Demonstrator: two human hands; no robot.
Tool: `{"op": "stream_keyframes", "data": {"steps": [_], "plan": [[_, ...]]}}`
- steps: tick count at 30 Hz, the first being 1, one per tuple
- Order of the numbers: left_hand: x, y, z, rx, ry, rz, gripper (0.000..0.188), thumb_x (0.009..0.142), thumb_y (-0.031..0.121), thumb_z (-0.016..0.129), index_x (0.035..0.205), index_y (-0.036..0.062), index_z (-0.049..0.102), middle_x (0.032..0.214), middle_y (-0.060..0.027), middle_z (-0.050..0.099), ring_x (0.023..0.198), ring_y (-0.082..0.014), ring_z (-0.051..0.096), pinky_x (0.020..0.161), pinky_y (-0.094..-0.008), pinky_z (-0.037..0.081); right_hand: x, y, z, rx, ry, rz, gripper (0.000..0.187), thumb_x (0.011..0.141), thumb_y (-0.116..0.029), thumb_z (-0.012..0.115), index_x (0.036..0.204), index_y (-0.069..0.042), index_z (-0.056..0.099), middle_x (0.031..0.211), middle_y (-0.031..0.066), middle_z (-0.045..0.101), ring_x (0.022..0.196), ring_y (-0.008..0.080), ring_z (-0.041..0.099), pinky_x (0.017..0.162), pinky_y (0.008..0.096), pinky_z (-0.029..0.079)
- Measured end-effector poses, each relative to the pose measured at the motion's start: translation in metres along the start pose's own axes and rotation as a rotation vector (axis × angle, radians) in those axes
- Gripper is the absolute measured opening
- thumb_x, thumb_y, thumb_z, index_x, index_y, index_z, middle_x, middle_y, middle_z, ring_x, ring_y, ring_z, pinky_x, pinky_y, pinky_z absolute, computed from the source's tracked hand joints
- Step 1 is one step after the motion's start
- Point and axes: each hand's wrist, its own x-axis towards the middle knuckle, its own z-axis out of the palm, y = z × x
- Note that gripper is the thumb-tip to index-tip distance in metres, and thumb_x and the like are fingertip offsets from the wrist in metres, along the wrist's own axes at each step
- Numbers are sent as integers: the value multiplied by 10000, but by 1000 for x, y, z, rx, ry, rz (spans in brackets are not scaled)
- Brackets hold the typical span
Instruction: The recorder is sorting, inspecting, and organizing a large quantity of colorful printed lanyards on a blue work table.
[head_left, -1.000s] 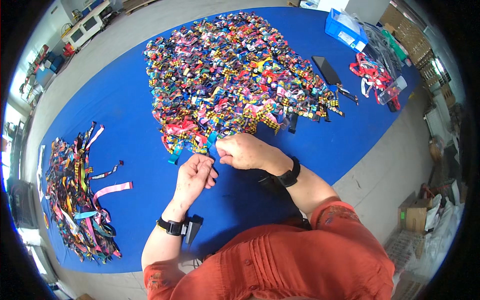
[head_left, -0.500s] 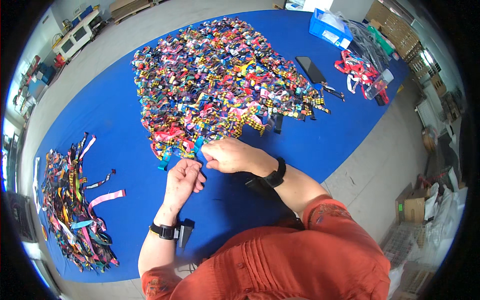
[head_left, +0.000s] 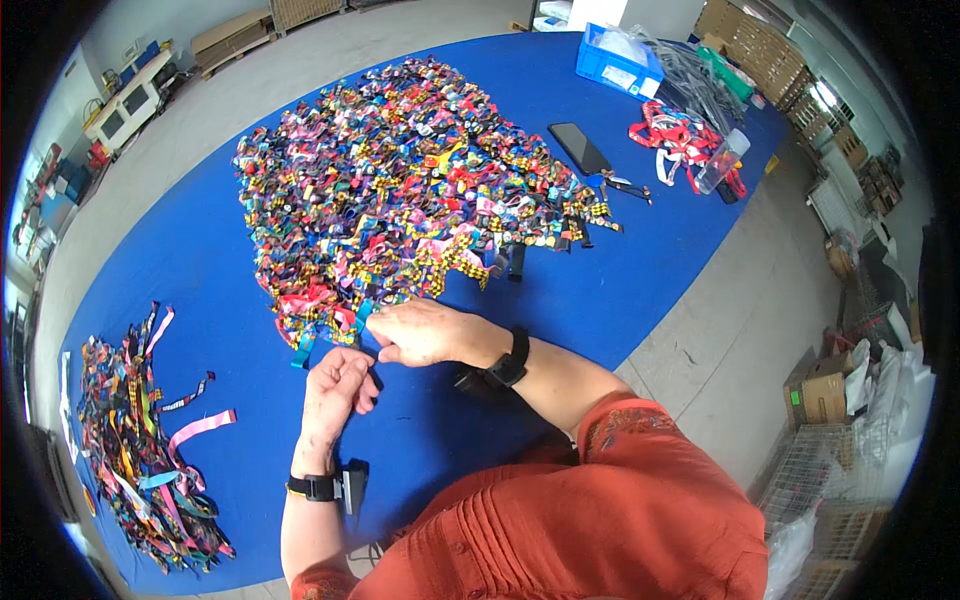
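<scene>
A large heap of short, multicoloured patterned straps [head_left: 390, 180] lies in front of me, its near corner just beyond my fingers. My left hand [head_left: 335, 395] is closed, thumb pressed against its curled fingers. Close by on the right, my right hand [head_left: 428, 332] is pinched shut at the heap's edge, knuckles up. A teal strap [head_left: 363, 314] stands up beside its fingertips, and another teal end [head_left: 302, 352] pokes out beyond the left hand. The fingers hide whatever sits between them. Both wrists wear dark bands.
Longer loose straps [head_left: 150, 450] are piled on the blue table [head_left: 560, 270] at left. Toward the far right are a phone [head_left: 580, 148], a blue bin [head_left: 620, 65], red straps [head_left: 670, 130], a clear bottle [head_left: 722, 162] and small scissors-like tools [head_left: 628, 187]. Cartons [head_left: 818, 395] stand on the floor at right.
The whole view has shifted, so the table and heap appear further left and my hands slightly lower. Both hands keep nearly the same closed pose at the heap's near corner.
</scene>
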Motion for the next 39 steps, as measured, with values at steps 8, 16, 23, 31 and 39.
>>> {"op": "stream_keyframes", "data": {"steps": [8,16,23,31,39], "plan": [[0,0,-7,-27,-11,-8,148,1023,127,541,990,9,624,634,-74,648,440,-101,538,416,-221,418,-4,2,-1,9,41,-50,265,852,-235,737,925,-67,545,878,118,610,860,351,639,733,478,502],[2,3,-34,-85,-201,-38,152,991,147,618,969,1,656,620,-72,641,432,-76,517,401,-203,347,-3,6,2,62,101,-112,271,836,-223,745,887,-67,529,838,116,591,830,355,632,709,470,494],[1,6,-35,-98,-227,-84,179,923,166,696,890,-8,667,588,-34,597,438,-91,509,400,-224,287,-3,-1,2,39,126,-75,261,813,-189,751,867,-61,531,826,122,597,796,353,636,678,470,499],[-7,3,-42,-147,-278,-124,96,939,73,643,915,-15,675,652,-32,617,525,-93,553,489,-231,406,-3,-6,-2,-32,117,-56,298,832,-206,735,946,-36,517,873,145,593,807,358,644,661,458,510],[-8,18,-34,54,-413,-145,44,883,13,660,880,3,703,707,-27,664,601,-99,614,537,-248,463,6,-12,-17,28,8,38,280,872,-216,708,971,-46,509,892,127,578,805,336,643,631,437,508]]}}
